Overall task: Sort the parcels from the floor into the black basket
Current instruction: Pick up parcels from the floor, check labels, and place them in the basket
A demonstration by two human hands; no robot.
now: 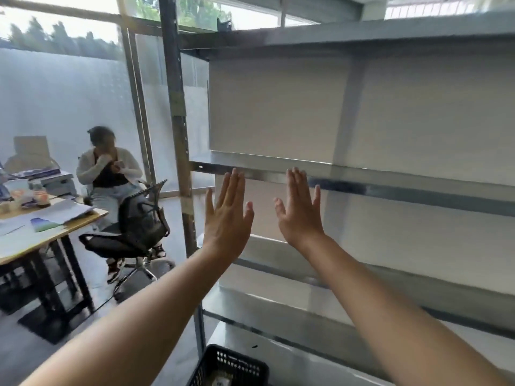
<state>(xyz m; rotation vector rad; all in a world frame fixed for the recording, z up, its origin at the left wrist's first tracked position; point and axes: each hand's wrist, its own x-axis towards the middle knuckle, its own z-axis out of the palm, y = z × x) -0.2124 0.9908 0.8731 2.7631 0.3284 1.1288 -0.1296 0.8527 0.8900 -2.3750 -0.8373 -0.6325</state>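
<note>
I am raising my left hand [227,215] and right hand [301,211], fingers [237,182] spread flat and empty, before the shelf [390,188], black basket [223,363] near below.

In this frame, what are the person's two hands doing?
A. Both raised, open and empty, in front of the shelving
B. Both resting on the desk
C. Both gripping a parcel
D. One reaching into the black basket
A: the left hand and right hand are held up flat with fingers extended, holding nothing, before the metal shelving; the black basket sits below them.
</note>
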